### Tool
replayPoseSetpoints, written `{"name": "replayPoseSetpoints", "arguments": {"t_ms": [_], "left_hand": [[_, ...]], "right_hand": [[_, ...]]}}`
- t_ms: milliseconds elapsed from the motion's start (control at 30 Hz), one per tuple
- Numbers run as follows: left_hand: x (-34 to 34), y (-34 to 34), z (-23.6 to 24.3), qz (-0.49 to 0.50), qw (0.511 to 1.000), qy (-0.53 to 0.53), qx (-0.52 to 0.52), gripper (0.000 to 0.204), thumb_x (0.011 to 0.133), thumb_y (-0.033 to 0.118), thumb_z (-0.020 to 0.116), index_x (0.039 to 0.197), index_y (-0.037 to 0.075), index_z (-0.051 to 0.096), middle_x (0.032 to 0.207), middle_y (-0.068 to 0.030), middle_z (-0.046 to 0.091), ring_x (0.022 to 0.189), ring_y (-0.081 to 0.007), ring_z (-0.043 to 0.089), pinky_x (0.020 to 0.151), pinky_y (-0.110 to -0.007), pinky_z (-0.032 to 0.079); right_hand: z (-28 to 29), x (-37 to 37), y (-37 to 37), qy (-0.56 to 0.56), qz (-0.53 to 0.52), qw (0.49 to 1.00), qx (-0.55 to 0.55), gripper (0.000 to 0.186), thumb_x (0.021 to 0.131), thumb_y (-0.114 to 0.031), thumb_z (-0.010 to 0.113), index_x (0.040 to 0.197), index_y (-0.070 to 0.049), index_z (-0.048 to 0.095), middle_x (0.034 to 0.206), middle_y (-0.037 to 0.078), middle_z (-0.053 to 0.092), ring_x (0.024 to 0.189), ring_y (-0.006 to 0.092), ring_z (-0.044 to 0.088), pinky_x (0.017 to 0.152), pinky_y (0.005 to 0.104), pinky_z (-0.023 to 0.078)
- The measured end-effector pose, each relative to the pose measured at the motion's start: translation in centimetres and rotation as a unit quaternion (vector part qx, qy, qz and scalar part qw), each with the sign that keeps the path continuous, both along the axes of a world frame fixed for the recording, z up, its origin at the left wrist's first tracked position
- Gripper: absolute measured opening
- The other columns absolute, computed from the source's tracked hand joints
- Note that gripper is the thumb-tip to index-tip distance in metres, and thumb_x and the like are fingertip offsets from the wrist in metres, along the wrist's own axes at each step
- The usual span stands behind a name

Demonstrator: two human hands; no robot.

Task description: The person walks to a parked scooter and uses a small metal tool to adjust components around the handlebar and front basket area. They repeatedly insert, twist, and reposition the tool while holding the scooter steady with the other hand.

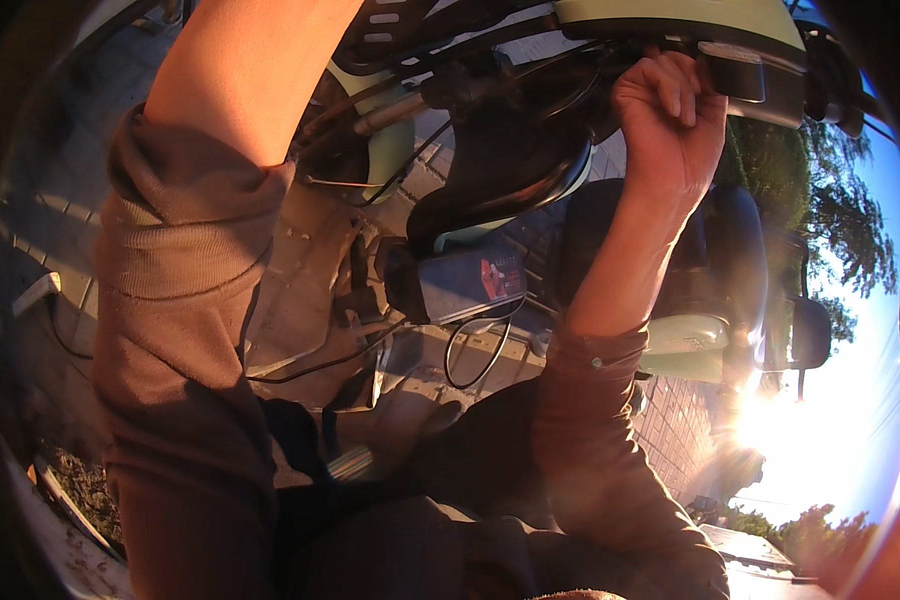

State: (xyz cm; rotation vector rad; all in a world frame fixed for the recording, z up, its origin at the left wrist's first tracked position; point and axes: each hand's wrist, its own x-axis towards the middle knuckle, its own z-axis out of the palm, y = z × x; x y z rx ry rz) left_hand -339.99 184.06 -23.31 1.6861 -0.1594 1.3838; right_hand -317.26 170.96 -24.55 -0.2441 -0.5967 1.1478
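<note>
A pale yellow-green, smoothly rounded vehicle panel with a black lower edge [680,15] is at the far side, right of centre. The right hand [675,110] is raised to its underside, fingers curled toward the palm; some fingertips are hidden by the dark edge, so whether they pinch anything cannot be told. Just right of that hand sits a dark, box-shaped fitting with a pale strip on top [735,75]. The left forearm [250,80], below which a brown sleeve [185,240] is bunched, runs past the far edge; the left hand is out of view, its state unknown. Nearer than the panel is a glossy black curved part [510,195], and nearer again a dark rectangular box with a red mark [475,285], beside a looped black cable [448,360]. To the right stands a vehicle with pale green bodywork [685,335] on brick paving [670,430], beneath low, glaring sun.
</note>
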Motion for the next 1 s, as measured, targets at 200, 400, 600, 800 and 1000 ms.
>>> {"name": "replayPoseSetpoints", "arguments": {"t_ms": [200,400,600,800,1000], "left_hand": [[0.5,0.4,0.4,-0.051,0.998,-0.014,-0.022,0.037,0.1,0.032,0.071,0.117,-0.002,0.071,0.096,-0.0092,0.072,0.085,-0.0151,0.067,0.077,-0.027,0.056],[2.2,0.3,1.2,-0.068,0.997,0.021,-0.042,0.04,0.099,0.034,0.074,0.118,-0.001,0.07,0.097,-0.0087,0.072,0.084,-0.0144,0.068,0.078,-0.026,0.056],[1.7,0.2,1.5,-0.076,0.996,0.031,-0.04,0.037,0.099,0.03,0.074,0.119,-0.001,0.069,0.098,-0.0097,0.073,0.083,-0.0141,0.069,0.076,-0.025,0.056],[1.4,0.3,1.3,-0.081,0.994,0.048,-0.057,0.036,0.1,0.027,0.073,0.122,-0.001,0.068,0.1,-0.0112,0.073,0.084,-0.0151,0.07,0.074,-0.026,0.057],[1.5,0.2,1.2,-0.055,0.988,0.086,-0.116,0.035,0.101,0.026,0.072,0.123,0.0,0.068,0.1,-0.0114,0.074,0.085,-0.015,0.071,0.073,-0.024,0.057]], "right_hand": [[-0.8,-1.1,0.0,0.12,0.016,0.991,0.058,0.082,0.089,-0.001,0.058,0.153,0.008,0.009,0.058,-0.005,0.033,0.046,0.0085,0.033,0.051,0.0252,0.036],[-1.3,-1.2,0.9,0.12,0.009,0.986,0.119,0.058,0.09,-0.001,0.06,0.132,0.021,0.027,0.054,-0.007,0.028,0.044,0.0068,0.028,0.05,0.0234,0.036],[-1.9,-0.9,1.1,0.077,-0.005,0.991,0.109,0.02,0.094,-0.005,0.058,0.099,0.006,0.042,0.055,-0.007,0.026,0.045,0.0066,0.028,0.053,0.0251,0.036],[-2.7,-1.8,1.5,0.044,-0.041,0.988,0.144,0.016,0.098,-0.011,0.053,0.087,-0.003,0.046,0.059,-0.005,0.026,0.049,0.0085,0.028,0.056,0.028,0.036],[-3.0,-2.3,1.2,0.051,-0.077,0.986,0.136,0.021,0.101,-0.014,0.058,0.087,-0.004,0.046,0.059,-0.006,0.024,0.048,0.0087,0.025,0.054,0.0275,0.034]]}}
